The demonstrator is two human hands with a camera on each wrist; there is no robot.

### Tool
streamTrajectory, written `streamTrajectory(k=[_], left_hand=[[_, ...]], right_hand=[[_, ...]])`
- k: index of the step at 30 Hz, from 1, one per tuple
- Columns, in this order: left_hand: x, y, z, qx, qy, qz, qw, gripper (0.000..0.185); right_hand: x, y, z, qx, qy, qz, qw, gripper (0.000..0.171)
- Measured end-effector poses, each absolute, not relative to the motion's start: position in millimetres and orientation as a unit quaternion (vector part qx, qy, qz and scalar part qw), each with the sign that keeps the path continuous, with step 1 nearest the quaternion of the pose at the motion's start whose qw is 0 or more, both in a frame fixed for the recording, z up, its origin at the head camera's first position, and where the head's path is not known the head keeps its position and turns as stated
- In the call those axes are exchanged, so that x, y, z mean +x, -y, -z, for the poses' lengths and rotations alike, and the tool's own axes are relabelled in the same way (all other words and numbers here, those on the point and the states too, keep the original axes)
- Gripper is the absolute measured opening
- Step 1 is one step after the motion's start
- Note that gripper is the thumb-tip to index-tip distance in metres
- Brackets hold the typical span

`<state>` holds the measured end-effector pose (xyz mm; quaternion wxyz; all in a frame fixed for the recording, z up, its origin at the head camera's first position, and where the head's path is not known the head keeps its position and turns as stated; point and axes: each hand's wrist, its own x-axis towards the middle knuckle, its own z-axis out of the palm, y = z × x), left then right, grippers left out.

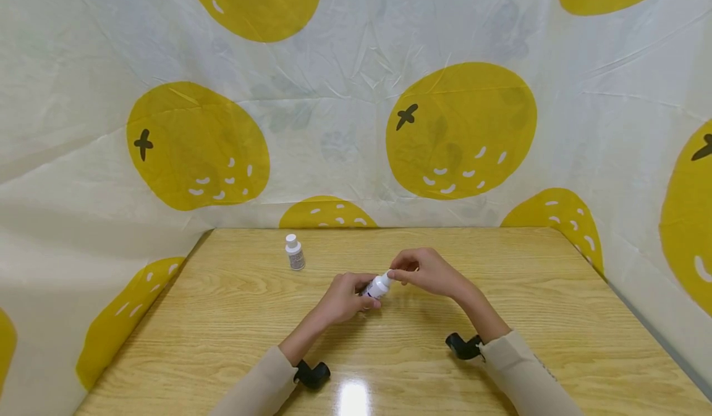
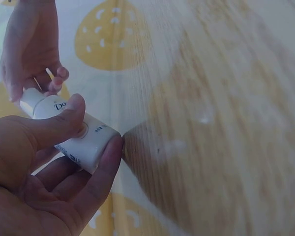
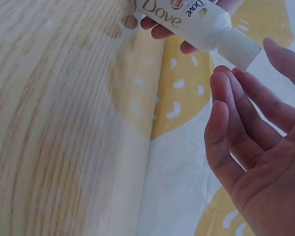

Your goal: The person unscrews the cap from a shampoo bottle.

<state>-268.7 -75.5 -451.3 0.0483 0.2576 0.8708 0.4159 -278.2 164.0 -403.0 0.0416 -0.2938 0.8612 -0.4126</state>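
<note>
A small white Dove bottle point(image 1: 376, 287) lies tilted in my left hand point(image 1: 346, 298), its capped end toward the right. In the left wrist view, the thumb of my left hand point(image 2: 44, 162) presses across the label side, and the fingers curl under the bottle point(image 2: 91, 142) to its base. My right hand point(image 1: 431, 272) is at the white cap point(image 3: 240, 48). The right wrist view shows the fingertips point(image 3: 221, 78) right at the cap's edge, the fingers loosely bent, and the thumb standing slightly off it. The cap looks closed.
A second small white bottle point(image 1: 295, 254) stands upright on the wooden table point(image 1: 239, 323), back left of my hands. A white cloth with yellow fruit shapes point(image 1: 334, 138) hangs behind the table and along its sides. Black wrist mounts point(image 1: 313, 374) sit at both sleeves.
</note>
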Motion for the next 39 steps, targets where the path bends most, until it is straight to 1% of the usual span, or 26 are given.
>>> streamTrajectory(k=[6,12,22,28,33,39], left_hand=[[-269.3,75.2,451.2,0.261,-0.869,-0.417,0.046,0.031],[-268.9,75.4,450.3,0.259,-0.866,-0.424,0.051,0.031],[-268.8,75.8,450.6,0.26,-0.867,-0.423,0.053,0.031],[-269.4,75.3,451.2,0.261,-0.869,-0.417,0.05,0.032],[-269.4,74.5,451.6,0.257,-0.869,-0.419,0.052,0.034],[-268.8,74.0,451.0,0.26,-0.868,-0.42,0.049,0.033]], right_hand=[[-280.1,-164.0,403.4,-0.304,-0.855,0.417,0.051,0.019],[-282.0,-165.8,404.2,-0.324,-0.852,0.409,0.041,0.021],[-279.4,-164.7,403.3,-0.292,-0.861,0.413,0.047,0.021],[-280.6,-165.7,404.0,-0.313,-0.849,0.422,0.054,0.017],[-282.2,-168.1,405.3,-0.332,-0.845,0.416,0.05,0.019],[-281.7,-168.7,404.6,-0.325,-0.854,0.404,0.045,0.028]])
